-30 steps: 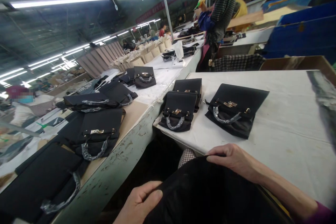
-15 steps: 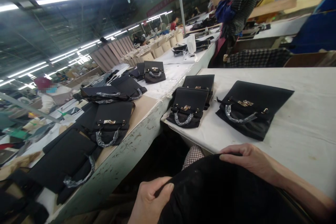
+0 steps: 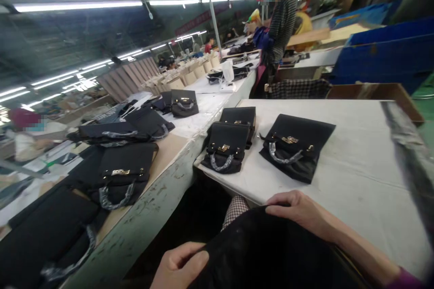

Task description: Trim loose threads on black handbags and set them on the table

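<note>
My left hand (image 3: 181, 264) pinches the left side of a black bag (image 3: 257, 253), thumb on top and fingers curled around its edge. My right hand (image 3: 298, 210) grips the same edge farther right, thumb and fingers closed over it. The bag lies low in front of me at the bottom of the view, its soft dark surface facing up; much of it is cut off by the frame. On the white table beyond my right hand lies a black handbag (image 3: 298, 133) with gold hardware and a plastic-wrapped handle.
Two more black handbags (image 3: 226, 137) sit at the table's (image 3: 359, 144) left corner. To the left, a long bench (image 3: 172, 144) bears several black handbags (image 3: 127, 162). A co-worker in a striped top (image 3: 283, 18) stands at the back. A dark gap separates bench and table.
My view has turned to the right, so the bags shift left and more of the table's right side shows. Both hands keep their hold on the black bag.
</note>
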`<action>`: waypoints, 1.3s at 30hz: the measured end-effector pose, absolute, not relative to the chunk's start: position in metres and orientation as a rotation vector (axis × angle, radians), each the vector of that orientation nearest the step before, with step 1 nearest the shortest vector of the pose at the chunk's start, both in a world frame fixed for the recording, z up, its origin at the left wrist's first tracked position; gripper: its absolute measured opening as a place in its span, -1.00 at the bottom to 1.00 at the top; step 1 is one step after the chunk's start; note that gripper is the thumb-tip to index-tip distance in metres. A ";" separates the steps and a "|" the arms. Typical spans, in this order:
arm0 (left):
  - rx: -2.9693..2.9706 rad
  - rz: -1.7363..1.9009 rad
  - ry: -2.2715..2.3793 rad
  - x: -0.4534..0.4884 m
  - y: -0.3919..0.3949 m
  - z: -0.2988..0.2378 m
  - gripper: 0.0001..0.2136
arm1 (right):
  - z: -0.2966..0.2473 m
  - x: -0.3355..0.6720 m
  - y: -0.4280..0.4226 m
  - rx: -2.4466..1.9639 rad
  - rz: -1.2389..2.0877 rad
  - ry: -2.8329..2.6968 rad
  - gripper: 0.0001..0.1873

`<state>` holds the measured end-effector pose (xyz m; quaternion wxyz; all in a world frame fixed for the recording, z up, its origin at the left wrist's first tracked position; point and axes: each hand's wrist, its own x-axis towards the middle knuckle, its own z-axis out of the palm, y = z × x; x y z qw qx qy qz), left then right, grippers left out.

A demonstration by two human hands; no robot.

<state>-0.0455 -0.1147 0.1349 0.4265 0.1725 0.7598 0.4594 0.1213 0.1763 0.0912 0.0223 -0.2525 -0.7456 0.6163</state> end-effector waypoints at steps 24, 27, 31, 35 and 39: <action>0.344 1.402 1.614 -0.032 -0.118 0.156 -0.65 | 0.088 0.117 0.176 -0.894 2.072 -2.169 -0.61; 0.241 1.453 1.446 -0.042 -0.123 0.167 -0.62 | 0.085 0.114 0.176 -0.896 2.065 -2.169 -0.61; 0.309 1.232 1.543 -0.061 -0.121 0.172 -0.70 | 0.080 0.114 0.179 -0.902 2.093 -2.163 -0.61; 0.449 1.008 1.661 -0.077 -0.108 0.175 -0.74 | 0.080 0.113 0.180 -0.922 2.075 -2.169 -0.60; 0.525 0.814 1.726 -0.083 -0.092 0.181 -0.77 | 0.084 0.111 0.180 -0.935 2.016 -2.185 -0.59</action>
